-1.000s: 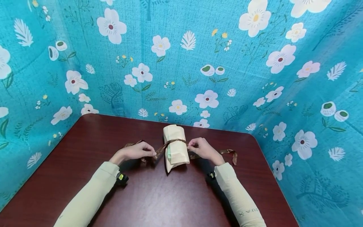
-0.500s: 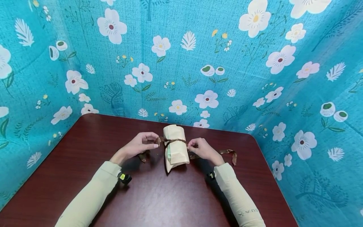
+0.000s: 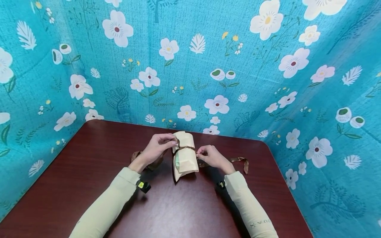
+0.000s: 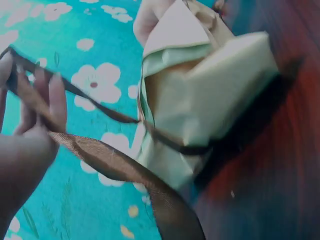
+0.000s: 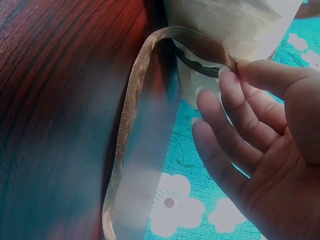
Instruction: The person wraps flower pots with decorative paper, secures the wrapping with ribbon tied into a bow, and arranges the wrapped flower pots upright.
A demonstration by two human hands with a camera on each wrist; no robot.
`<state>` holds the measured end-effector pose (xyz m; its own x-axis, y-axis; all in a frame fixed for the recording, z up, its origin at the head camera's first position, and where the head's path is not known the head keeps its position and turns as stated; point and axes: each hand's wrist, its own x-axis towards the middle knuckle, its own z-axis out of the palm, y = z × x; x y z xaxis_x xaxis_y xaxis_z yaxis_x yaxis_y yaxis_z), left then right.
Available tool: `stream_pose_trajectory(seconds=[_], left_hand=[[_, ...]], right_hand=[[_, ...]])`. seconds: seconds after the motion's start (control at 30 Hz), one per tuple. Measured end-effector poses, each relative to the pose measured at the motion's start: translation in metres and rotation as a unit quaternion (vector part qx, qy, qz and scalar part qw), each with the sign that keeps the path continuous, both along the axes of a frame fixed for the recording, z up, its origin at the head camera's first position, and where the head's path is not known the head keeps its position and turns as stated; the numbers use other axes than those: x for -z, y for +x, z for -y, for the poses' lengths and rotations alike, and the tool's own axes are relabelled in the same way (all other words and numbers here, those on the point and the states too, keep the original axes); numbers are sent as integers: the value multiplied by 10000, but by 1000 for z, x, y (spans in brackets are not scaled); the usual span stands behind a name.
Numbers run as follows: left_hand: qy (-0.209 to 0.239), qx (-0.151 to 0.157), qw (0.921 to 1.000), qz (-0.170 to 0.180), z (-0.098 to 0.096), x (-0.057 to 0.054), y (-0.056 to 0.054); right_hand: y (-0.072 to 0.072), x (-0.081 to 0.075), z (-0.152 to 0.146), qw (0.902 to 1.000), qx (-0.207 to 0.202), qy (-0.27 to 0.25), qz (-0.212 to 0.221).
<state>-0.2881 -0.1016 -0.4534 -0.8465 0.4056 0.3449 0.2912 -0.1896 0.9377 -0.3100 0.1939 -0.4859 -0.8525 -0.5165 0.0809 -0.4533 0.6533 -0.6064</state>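
Observation:
A cream paper-wrapped bundle (image 3: 187, 160) lies on the table with a brown ribbon (image 3: 187, 147) round its middle. Green paper (image 4: 175, 52) shows in its open fold. My left hand (image 3: 156, 147) is at the bundle's upper left and pinches one length of the ribbon. In the left wrist view that ribbon (image 4: 112, 157) runs from the bundle up to the fingertips and hangs back down. On the bundle's right side my right hand (image 3: 212, 156) pinches the ribbon between thumb and forefinger, other fingers loosely bent. From there a ribbon tail (image 5: 131, 107) trails over the table.
The dark red-brown table (image 3: 178, 205) reaches back to a blue flowered cloth (image 3: 190, 66) that hangs behind and at both sides. Loose ribbon (image 3: 135, 156) lies by the left wrist, and the other tail's end (image 3: 245, 165) lies right of the right hand.
My left hand has moved up and to the right with the ribbon, from beside the bundle to its upper left edge. The right hand and the bundle stay put.

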Motion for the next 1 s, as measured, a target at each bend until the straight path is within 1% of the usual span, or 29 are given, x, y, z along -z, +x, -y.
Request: stream_pose_trajectory(seconds=[0.1,0.2,0.3,0.4,0.5,0.57,0.6,0.7,0.8,0.87,1.0], left_hand=[[187,-224,9995,-125,-13,-5,-4],[234,-359,9987,-279,-24,-12,-7],[370,-316,9979,-435,-33,-20,-10],[622,-147,9963,-566,-41,-27,-10],[791,21,9950,-609,-47,-32,-10],[812,35,9942,-699,-50,-34,-11],[776,-36,9943,-736,-52,-34,-11],[686,-387,9936,-804,-57,-32,-11],[591,-764,9928,-709,-60,-27,-10],[587,-888,9922,-653,-61,-22,-11],[278,-1181,9905,-651,-59,-13,-15]], right_hand=[[0,2,0,10000,-33,-32,-15],[0,2,1,9999,-93,-79,-34],[0,2,1,9998,-146,-114,-76],[0,1,0,9996,-192,-151,-108],[-1,1,0,9997,-187,-147,-101],[-1,2,0,9998,-157,-117,-88],[-1,2,0,9998,-136,-101,-94],[0,2,0,9999,-87,-54,-94],[2,1,0,9999,-94,-100,-92],[3,1,-1,9998,-81,-142,-59],[6,-3,-5,9995,44,-293,-59]])
